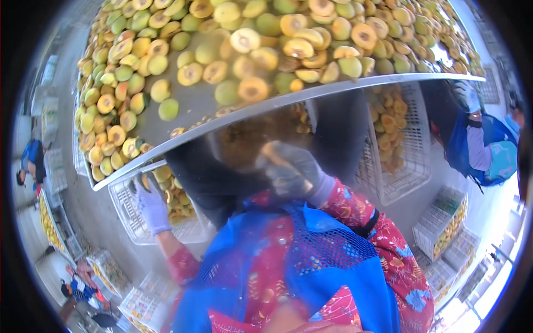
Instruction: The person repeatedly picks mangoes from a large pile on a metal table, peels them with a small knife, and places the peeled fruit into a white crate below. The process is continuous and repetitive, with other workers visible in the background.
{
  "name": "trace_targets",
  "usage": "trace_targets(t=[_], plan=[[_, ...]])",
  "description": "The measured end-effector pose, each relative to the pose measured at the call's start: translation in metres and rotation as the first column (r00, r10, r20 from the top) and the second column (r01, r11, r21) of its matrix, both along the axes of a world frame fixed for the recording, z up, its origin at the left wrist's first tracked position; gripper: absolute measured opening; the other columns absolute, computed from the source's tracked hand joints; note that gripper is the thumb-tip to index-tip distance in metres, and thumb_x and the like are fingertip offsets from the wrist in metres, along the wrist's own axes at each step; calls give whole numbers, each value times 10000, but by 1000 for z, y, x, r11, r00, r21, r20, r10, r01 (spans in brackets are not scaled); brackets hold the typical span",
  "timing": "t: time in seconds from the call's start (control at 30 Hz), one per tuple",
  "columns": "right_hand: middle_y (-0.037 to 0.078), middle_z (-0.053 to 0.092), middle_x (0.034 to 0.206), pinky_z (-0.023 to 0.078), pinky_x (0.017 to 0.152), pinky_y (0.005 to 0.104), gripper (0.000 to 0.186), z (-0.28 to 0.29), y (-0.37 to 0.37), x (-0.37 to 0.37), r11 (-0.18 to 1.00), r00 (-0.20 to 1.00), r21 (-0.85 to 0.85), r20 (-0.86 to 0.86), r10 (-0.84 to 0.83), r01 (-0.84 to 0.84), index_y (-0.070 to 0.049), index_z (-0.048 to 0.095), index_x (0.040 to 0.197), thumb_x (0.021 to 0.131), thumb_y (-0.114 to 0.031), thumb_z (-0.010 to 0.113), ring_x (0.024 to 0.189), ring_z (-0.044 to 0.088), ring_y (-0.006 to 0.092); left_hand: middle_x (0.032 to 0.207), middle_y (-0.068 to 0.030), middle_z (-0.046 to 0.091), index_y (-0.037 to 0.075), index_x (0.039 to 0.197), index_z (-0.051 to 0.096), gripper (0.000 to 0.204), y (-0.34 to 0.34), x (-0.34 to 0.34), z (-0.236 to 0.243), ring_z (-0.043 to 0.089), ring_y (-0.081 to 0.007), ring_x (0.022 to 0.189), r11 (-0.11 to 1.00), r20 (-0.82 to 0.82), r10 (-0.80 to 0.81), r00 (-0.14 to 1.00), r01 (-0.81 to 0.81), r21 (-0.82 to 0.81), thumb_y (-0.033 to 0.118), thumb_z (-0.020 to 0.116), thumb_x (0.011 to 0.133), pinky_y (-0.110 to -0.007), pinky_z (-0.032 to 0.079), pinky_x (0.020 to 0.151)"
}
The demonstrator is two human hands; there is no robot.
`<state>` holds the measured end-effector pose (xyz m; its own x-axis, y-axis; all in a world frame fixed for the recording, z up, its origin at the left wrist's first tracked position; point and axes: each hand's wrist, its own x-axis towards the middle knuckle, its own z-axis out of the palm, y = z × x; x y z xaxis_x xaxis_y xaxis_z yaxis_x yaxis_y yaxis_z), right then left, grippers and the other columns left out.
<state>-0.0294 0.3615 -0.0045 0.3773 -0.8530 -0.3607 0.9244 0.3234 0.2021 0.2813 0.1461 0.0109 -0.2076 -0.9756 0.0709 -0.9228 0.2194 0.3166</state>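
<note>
Blue apron before metal table | table: spread with fruit | left crate, right crate below table's near rim: fruit inside | hands apart: left hand by table's rim, right hand below it, blurred; cannot tell either grip

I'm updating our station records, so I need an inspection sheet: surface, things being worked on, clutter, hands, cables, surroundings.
Surface: grey table with a raised metal rim; bare patch toward its near left.
Things worked on: fruit, heaped on the table, many pieces cut open.
Clutter: left crate and right crate, both holding fruit, below the rim.
Left hand: gloved, over the left crate; grasp unclear.
Right hand: gloved, before the torso; too blurred to tell what it holds.
Cables: nothing seen.
Surroundings: co-worker in blue at the table's right end; more crates on the floor at right.
</note>
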Motion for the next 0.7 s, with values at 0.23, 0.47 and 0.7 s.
trace_targets(t=[0.23,0.47,0.7], plan=[[-21,400,533,334,375,253,453,15,-8,6,997,990,-22,-122,68,-71,-3,602,1091,1074,-427,443,384,385,103,1307,-307,593,88,1455,481,734,-106,-134,-40,553,-448,1254,921,345,-390,854,354,164,506,649,875,-487,457,1046],[-17,432,557,287,365,233,409,51,-3,10,999,745,35,-666,34,-14,8,587,1068,1085,-373,440,359,339,87,1192,-152,671,10,1339,557,522,-88,-151,-47,687,-277,1069,735,-897,228,379,537,414,335,642,940,-376,604,831],[223,618,728,495,584,491,185,70,-26,23,886,-619,-249,-641,-454,-391,20,539,1072,968,-120,602,611,630,413,1061,-148,687,-12,1225,588,494,21,-144,32,672,-229,954,485,-880,451,148,787,381,397,337,1106,-352,555,869]])
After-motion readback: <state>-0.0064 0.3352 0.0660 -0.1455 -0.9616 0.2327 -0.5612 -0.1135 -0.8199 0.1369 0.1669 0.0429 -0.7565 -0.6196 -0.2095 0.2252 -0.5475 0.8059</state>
